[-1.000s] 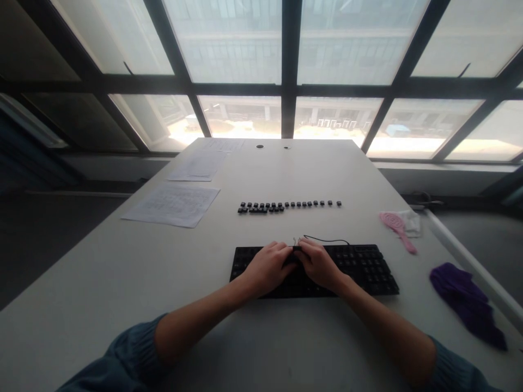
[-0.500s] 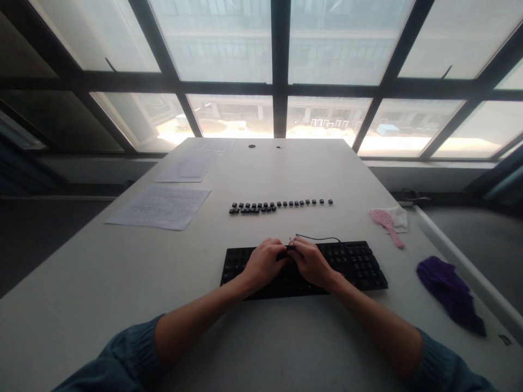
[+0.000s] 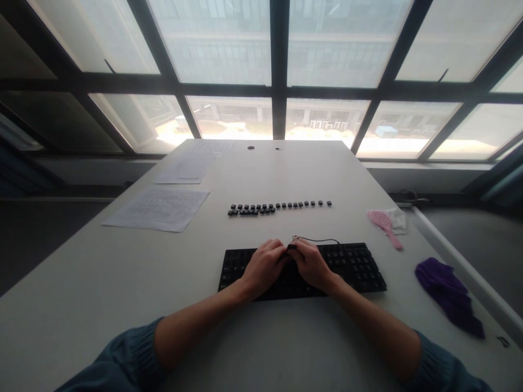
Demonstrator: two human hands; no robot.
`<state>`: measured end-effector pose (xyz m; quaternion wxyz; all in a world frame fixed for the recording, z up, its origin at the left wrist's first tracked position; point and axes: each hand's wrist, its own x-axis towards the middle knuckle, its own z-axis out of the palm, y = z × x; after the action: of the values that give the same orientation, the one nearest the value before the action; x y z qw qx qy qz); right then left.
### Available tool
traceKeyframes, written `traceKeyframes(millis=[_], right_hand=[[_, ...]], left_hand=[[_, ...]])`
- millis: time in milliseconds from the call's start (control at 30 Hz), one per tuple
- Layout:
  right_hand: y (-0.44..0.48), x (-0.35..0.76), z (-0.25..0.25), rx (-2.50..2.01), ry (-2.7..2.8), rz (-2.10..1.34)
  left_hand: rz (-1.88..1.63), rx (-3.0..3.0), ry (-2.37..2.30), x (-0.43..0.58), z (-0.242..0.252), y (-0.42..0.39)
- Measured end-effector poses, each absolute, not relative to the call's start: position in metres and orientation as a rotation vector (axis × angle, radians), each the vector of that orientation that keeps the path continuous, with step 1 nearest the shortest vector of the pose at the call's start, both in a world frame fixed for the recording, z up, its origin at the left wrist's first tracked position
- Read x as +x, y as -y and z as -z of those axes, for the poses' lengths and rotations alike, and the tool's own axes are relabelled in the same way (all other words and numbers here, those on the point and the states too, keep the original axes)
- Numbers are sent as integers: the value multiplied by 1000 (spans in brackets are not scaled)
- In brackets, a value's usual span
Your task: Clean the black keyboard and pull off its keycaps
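Observation:
A black keyboard [image 3: 355, 267] lies on the white table, its thin cable at the back edge. Above its middle, my left hand [image 3: 265, 265] and my right hand [image 3: 311, 264] meet with fingers bent. Between the fingertips is a small dark piece [image 3: 291, 247], which looks like a keycap, with a thin wire-like thing [image 3: 295, 238] sticking up from my right hand. What my left fingers grip is hidden. Beyond the keyboard, several loose black keycaps [image 3: 300, 204] stand in two rows, the nearer row shorter and on the left, with a long key [image 3: 249, 212].
Written paper sheets [image 3: 157, 208] lie at the left of the white table [image 3: 122, 283]. On the right are a pink hairbrush [image 3: 386, 226] on a white packet [image 3: 398, 220], a purple cloth [image 3: 447, 294] and a small dark item [image 3: 502, 342]. Windows rise behind.
My fingers have shifted slightly around the small dark piece, and the left fingertips sit a little differently. The whole view has moved a little; the keyboard and keycap rows look unchanged.

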<state>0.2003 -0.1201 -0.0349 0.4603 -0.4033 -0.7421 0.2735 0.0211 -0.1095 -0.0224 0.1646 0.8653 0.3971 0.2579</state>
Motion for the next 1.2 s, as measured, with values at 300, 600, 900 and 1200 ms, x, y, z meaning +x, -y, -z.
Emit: traceKeyframes(millis=[300, 600, 900, 1200], right_hand=[[120, 200, 33, -1125, 1721, -583], [118, 200, 33, -1256, 1608, -605], [116, 199, 33, -1276, 1597, -626], [114, 200, 35, -1269, 1587, -660]], left_hand=[[-813, 2355, -1044, 20, 24, 109], [-742, 2524, -1034, 19, 23, 110], [-844, 2535, -1056, 21, 25, 112], [-885, 2465, -1117, 8, -23, 68]])
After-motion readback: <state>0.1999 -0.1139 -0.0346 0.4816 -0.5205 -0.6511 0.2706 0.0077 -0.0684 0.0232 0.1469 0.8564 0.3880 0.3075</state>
